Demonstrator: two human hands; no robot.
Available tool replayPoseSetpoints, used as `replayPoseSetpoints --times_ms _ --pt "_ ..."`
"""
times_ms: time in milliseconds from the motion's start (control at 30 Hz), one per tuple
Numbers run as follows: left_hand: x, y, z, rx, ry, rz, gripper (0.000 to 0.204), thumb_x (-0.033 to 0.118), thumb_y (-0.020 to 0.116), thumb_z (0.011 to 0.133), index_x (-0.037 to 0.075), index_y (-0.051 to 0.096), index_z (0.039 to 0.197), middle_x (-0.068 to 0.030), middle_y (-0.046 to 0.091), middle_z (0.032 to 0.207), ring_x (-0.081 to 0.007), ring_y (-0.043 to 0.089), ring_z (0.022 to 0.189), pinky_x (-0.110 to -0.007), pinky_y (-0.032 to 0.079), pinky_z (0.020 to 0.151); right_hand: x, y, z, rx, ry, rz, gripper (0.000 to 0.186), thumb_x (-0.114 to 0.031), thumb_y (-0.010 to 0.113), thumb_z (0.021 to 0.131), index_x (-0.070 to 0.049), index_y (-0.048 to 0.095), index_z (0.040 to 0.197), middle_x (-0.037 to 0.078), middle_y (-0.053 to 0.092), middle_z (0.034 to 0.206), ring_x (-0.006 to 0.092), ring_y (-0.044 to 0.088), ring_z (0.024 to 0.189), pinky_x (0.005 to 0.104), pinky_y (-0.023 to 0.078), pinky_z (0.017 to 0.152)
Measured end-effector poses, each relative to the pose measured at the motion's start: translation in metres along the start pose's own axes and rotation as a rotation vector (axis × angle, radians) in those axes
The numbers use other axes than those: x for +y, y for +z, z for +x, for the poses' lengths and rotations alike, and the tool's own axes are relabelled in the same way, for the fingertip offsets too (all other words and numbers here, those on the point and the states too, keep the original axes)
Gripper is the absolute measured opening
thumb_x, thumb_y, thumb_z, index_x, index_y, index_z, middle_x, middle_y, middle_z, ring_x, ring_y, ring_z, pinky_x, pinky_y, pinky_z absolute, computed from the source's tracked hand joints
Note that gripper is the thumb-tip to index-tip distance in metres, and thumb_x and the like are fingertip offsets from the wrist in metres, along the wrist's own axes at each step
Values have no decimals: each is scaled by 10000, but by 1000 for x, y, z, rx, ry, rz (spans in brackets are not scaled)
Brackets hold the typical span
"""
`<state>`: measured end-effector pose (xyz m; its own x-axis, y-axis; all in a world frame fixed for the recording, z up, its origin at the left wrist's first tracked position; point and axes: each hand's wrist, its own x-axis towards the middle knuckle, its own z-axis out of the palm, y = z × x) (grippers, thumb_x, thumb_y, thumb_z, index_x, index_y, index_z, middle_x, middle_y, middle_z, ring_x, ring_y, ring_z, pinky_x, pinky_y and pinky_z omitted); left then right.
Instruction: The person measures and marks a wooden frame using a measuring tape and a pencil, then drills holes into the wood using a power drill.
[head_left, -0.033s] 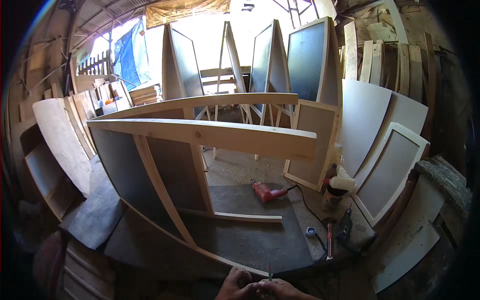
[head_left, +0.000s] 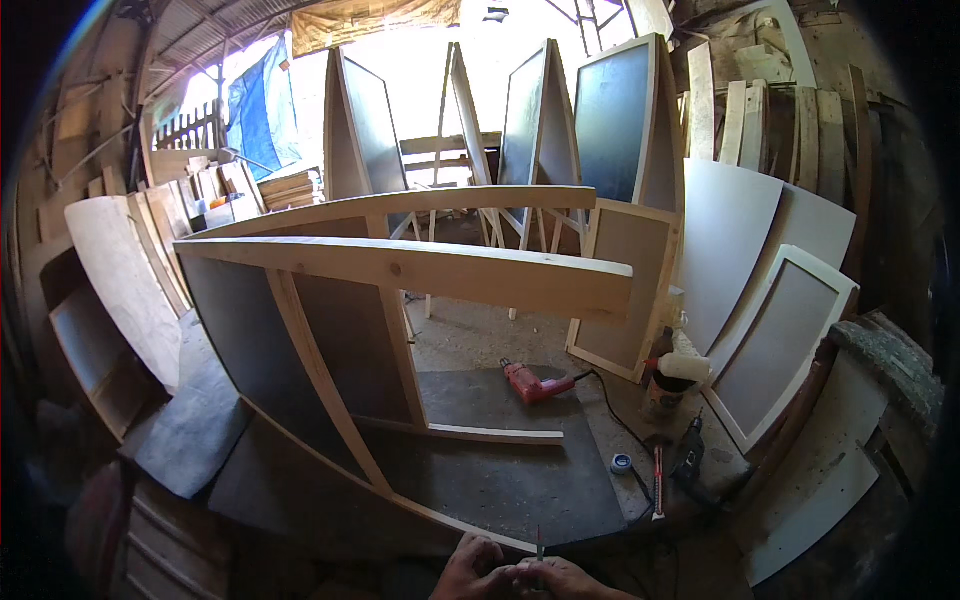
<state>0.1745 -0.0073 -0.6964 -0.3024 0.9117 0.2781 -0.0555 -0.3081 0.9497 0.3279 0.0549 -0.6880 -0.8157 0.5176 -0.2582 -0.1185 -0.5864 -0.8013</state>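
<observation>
At the lower edge my left hand (head_left: 468, 568) and my right hand (head_left: 560, 577) are close together, fingers curled. A thin, dark, pencil-like pointed stick (head_left: 540, 541) rises from between the fingers of my right hand. What my left fingers close on, if anything, is hidden. Just beyond the hands ends the low wooden strip (head_left: 450, 520) of a folding A-shaped board. This board stands on its side, with dark panels (head_left: 255, 325) and two pale wooden legs (head_left: 450, 267) reaching to the right.
A red corded drill (head_left: 535, 384) lies on the dark floor sheet (head_left: 480, 490). To its right are a tape roll (head_left: 621, 463), a hammer (head_left: 658, 480), a dark power drill (head_left: 690, 452) and bottles (head_left: 665, 385). Framed boards (head_left: 612, 120) stand behind; white panels (head_left: 725, 240) lean at right.
</observation>
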Motion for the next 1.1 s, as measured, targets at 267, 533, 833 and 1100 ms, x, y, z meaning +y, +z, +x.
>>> replayPoseSetpoints --times_ms 267,533,833,1100 --pt "-13 -6 5 -39 233 228 276 165 750 785 40 504 786 -25 372 815 -125 376 676 -256 347 581 4 -6 1 -7 -74 -79 234 -300 528 945 -99 644 915 -27 620 783 60 573 643 192 448 542" --pt "-11 -6 6 -48 171 347 247 152 723 792 24 513 771 -57 387 789 -170 410 703 -292 379 605 9 -12 8 14 -77 -99 196 -291 537 943 -122 629 903 -45 587 765 52 551 674 200 440 589" --pt "-25 -12 7 -30 113 313 206 118 703 782 12 528 802 -96 416 824 -225 454 745 -318 405 644 3 -3 8 22 -157 -204 221 -306 536 947 -120 610 854 -64 525 711 32 469 632 194 368 537" --pt "-21 -7 5 -15 62 243 167 98 676 795 14 531 796 -100 412 814 -224 449 742 -325 405 654 5 -4 5 3 -182 -242 237 -307 549 934 -98 612 843 -50 522 705 36 460 616 208 373 527"
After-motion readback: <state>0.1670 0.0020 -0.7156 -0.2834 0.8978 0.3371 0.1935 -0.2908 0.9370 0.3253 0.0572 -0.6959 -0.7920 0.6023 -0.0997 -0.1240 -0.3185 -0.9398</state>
